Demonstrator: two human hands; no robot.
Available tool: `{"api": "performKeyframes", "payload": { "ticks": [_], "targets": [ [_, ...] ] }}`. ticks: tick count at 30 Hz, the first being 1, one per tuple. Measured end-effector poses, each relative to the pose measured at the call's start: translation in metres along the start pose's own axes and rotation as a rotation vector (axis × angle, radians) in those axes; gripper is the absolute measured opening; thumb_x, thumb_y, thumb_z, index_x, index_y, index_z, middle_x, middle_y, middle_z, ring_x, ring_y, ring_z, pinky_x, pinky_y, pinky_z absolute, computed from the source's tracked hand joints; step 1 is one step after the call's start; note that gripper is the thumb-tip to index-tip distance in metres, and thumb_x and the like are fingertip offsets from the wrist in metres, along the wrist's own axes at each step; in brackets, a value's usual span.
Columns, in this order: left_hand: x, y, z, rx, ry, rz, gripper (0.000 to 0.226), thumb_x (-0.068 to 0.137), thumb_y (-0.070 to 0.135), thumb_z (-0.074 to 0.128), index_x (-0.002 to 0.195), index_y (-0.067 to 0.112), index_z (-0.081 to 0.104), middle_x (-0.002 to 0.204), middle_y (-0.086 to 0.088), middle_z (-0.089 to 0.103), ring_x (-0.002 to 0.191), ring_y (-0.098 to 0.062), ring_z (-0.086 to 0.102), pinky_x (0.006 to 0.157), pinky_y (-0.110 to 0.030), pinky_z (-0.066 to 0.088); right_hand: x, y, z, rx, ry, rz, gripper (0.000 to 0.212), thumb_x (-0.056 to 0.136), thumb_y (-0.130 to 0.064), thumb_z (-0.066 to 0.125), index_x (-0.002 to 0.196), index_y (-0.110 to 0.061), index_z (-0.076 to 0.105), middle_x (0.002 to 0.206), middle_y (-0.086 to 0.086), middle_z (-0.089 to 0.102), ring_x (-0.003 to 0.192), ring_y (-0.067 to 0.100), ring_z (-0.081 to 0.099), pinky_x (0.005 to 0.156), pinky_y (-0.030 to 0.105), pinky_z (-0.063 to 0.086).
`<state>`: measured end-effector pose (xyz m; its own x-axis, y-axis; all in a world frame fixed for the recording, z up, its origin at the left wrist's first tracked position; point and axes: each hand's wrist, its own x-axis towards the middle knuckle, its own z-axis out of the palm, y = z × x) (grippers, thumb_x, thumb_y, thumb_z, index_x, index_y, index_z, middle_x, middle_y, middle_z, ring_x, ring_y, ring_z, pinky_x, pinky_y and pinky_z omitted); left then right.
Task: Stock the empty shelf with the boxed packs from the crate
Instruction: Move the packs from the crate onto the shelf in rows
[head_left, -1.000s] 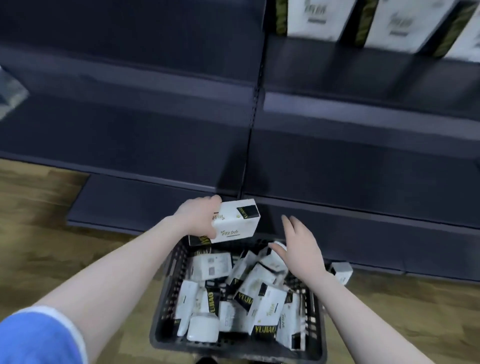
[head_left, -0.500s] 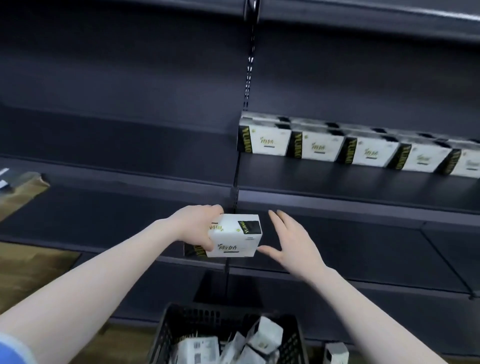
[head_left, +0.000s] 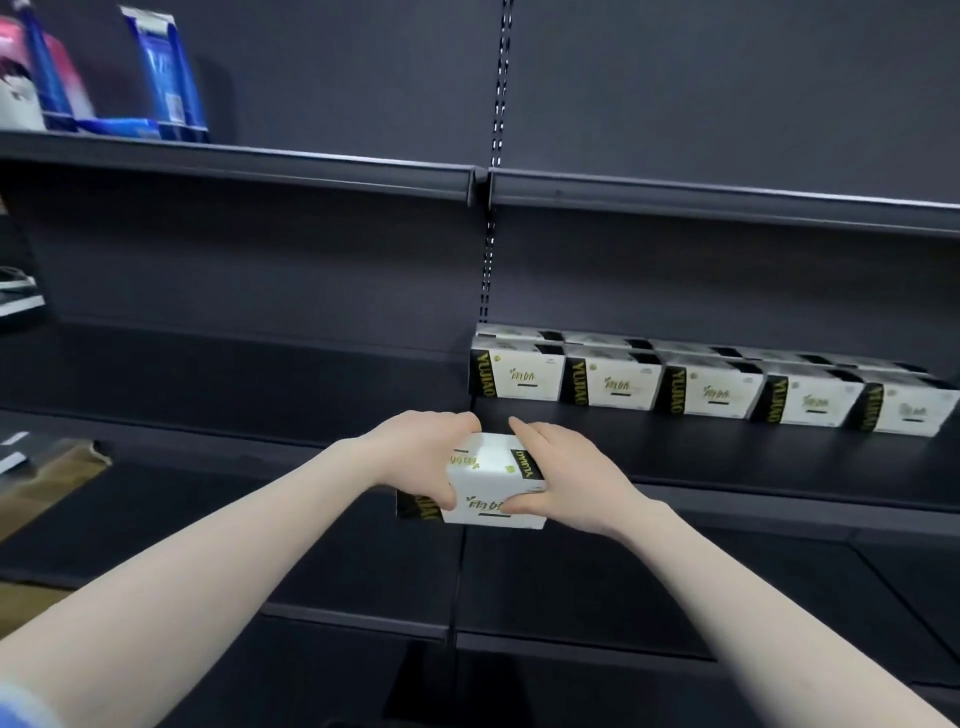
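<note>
Dark shelf (head_left: 675, 457): 5 front packs (head_left: 706, 392); both hands (L (head_left: 421, 457), R (head_left: 566, 478)) grip 1 box (head_left: 493, 480).

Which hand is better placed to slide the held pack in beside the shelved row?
Right hand: it grips the pack on the side facing the shelved row; left hand holds the far side.

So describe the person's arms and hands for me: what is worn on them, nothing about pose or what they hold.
Both forearms are bare to the wrist. The left hand and right hand wear no gloves, and no rings, watch or bracelet show. The only clothing in view is a blue sleeve edge at the bottom left corner, on the left arm.
</note>
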<state>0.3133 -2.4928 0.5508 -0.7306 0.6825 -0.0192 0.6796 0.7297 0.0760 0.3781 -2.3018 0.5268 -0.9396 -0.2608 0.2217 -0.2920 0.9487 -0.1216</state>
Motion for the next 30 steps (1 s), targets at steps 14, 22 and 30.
{"api": "performKeyframes", "payload": {
  "ticks": [14, 22, 30],
  "targets": [
    [0.036, 0.0, -0.007, 0.075, 0.253, 0.068, 0.058, 0.062, 0.038, 0.074, 0.113, 0.024, 0.05, 0.097, 0.01, 0.053, 0.088, -0.013, 0.051, 0.074, -0.025, 0.034, 0.024, 0.034, -0.015, 0.018, 0.054, 0.058, 0.061, 0.076, -0.051, 0.065, 0.125, -0.022, 0.043, 0.117, -0.005, 0.048, 0.107, 0.013, 0.043, 0.082, 0.027, 0.039],
    [0.046, -0.041, 0.017, -0.029, 0.328, -0.141, 0.101, 0.075, 0.042, 0.073, 0.152, 0.021, 0.01, 0.151, -0.001, 0.029, 0.14, -0.021, 0.026, 0.114, -0.033, 0.02, 0.048, 0.066, -0.016, 0.044, 0.018, 0.207, 0.075, 0.078, -0.049, 0.065, 0.14, -0.02, 0.033, 0.133, 0.005, 0.046, 0.121, 0.022, 0.044, 0.091, 0.03, 0.04],
    [0.063, -0.075, 0.063, -0.203, 0.049, -0.399, 0.079, 0.093, 0.06, 0.038, 0.153, 0.023, 0.003, 0.161, -0.001, -0.003, 0.148, -0.02, -0.002, 0.118, -0.034, 0.006, 0.079, 0.093, -0.002, 0.059, -0.037, 0.214, 0.076, 0.082, -0.049, 0.062, 0.142, -0.019, 0.027, 0.143, 0.003, 0.035, 0.131, 0.021, 0.033, 0.102, 0.03, 0.035]
  ]
}}
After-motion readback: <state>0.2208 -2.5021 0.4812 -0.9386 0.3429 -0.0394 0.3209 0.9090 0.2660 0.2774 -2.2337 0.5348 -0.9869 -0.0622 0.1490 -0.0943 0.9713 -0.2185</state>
